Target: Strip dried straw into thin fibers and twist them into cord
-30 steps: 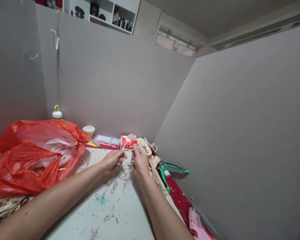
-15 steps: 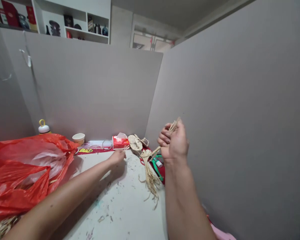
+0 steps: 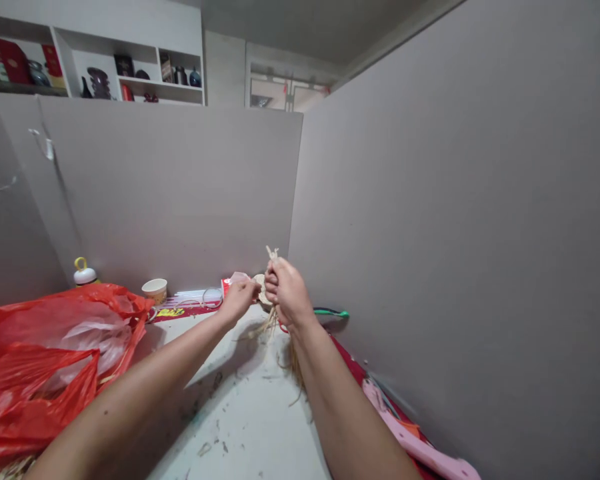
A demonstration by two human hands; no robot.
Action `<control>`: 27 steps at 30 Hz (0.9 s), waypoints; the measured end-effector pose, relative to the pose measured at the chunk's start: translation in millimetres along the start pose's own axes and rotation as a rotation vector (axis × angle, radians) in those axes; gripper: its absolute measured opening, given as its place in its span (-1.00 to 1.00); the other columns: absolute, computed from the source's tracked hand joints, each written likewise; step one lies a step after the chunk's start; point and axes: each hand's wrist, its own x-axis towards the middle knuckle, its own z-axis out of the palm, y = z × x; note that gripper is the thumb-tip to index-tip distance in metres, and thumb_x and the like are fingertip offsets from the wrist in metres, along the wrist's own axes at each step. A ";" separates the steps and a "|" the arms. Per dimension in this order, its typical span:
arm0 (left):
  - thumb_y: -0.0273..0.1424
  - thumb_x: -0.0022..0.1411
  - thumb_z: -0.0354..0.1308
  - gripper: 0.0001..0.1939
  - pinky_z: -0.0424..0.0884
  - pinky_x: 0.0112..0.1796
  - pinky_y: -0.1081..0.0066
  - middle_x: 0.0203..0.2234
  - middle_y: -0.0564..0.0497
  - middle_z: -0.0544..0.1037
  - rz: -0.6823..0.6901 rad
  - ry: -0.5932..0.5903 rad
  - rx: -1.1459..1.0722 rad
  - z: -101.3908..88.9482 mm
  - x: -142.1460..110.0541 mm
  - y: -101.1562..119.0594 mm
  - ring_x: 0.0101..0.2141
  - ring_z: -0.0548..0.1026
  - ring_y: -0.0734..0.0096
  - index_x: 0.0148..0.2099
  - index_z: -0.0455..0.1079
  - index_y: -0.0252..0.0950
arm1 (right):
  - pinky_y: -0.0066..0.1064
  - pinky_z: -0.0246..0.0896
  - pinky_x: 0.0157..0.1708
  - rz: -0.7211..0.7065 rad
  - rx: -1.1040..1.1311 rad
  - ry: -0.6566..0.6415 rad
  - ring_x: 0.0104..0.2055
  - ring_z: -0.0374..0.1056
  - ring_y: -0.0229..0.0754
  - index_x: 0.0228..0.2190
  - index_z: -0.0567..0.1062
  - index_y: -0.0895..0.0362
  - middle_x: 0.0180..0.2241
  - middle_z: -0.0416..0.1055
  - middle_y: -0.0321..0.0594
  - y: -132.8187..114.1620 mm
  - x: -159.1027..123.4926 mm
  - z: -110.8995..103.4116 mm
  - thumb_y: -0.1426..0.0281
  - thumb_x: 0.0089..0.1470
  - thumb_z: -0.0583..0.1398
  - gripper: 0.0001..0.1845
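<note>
My right hand [image 3: 289,292] is closed around a bundle of pale dried straw strands [image 3: 271,253], whose tied-looking tip pokes out above the fist. Loose ends of the bundle hang below it over the white board. Just left of it, my left hand [image 3: 241,299] has its fingers pinched together; what lies between them is too small to make out. Behind the two hands a woven straw piece [image 3: 260,285] shows in part. More straw strands [image 3: 295,365] lie on the board, partly hidden by my right forearm.
On the left a red plastic bag [image 3: 45,360] bulges over the white board [image 3: 250,413]. A paper cup [image 3: 155,291], a bottle [image 3: 84,272] and a tissue pack [image 3: 225,285] stand along the back. Green-handled tool [image 3: 333,311] and pink strip [image 3: 420,440] lie by the right grey partition [image 3: 455,233].
My right hand has come left and slightly down, bringing its straw bundle beside my left hand. The left hand stays pinched, a little higher. The view has shifted slightly.
</note>
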 end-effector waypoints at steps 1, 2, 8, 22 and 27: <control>-0.19 0.20 0.04 -0.69 0.29 -0.32 0.47 -0.45 -0.05 0.49 0.034 -0.021 -0.096 -8.8 -8.5 5.8 -0.37 0.43 0.40 -0.37 0.40 -0.36 | -0.68 -0.38 -0.76 0.062 0.019 -0.060 -0.72 -0.22 -0.50 -0.50 0.19 0.11 -0.68 -0.04 -0.54 10.0 0.3 2.3 0.16 -0.04 0.18 -0.67; -0.15 0.19 0.06 -0.65 0.30 -0.32 0.46 -0.43 -0.05 0.49 0.070 -0.044 -0.199 -17.2 -18.2 9.8 -0.39 0.43 0.42 -0.34 0.41 -0.37 | -0.68 -0.38 -0.76 0.128 0.039 -0.118 -0.72 -0.22 -0.51 -0.50 0.19 0.11 -0.67 -0.02 -0.54 20.1 0.1 4.8 0.16 -0.07 0.20 -0.66; -0.15 0.06 0.27 -0.65 0.31 -0.35 0.50 -0.49 0.04 0.42 0.093 -0.066 -0.513 -51.8 -71.3 -1.6 -0.44 0.36 0.52 -0.35 0.39 -0.37 | -0.67 -0.41 -0.76 0.395 0.085 -0.379 -0.71 -0.26 -0.51 -0.49 0.20 0.12 -0.68 -0.03 -0.55 67.4 -8.1 17.7 0.13 -0.15 0.28 -0.57; -0.30 0.02 0.33 -0.75 0.25 -0.45 0.56 -0.68 0.16 0.27 0.045 -0.017 -0.709 -76.7 -80.0 -29.0 -0.61 0.25 0.62 -0.32 0.43 -0.37 | -0.65 -0.18 -0.74 0.550 -0.073 -0.601 -0.71 0.00 -0.47 -0.41 0.35 0.17 -0.65 0.17 -0.44 94.2 -12.5 9.3 0.05 -0.01 0.21 -0.59; -0.46 0.11 0.23 -0.89 0.39 -0.31 0.42 -0.54 0.05 0.43 -0.065 0.077 -0.752 -88.9 -78.6 -25.6 -0.49 0.43 0.51 -0.28 0.41 -0.36 | -0.51 0.19 -0.54 0.295 -0.404 -0.498 -0.55 0.30 -0.32 -0.45 0.49 0.23 -0.55 0.40 -0.22 88.4 0.0 0.0 -0.04 -0.03 0.18 -0.47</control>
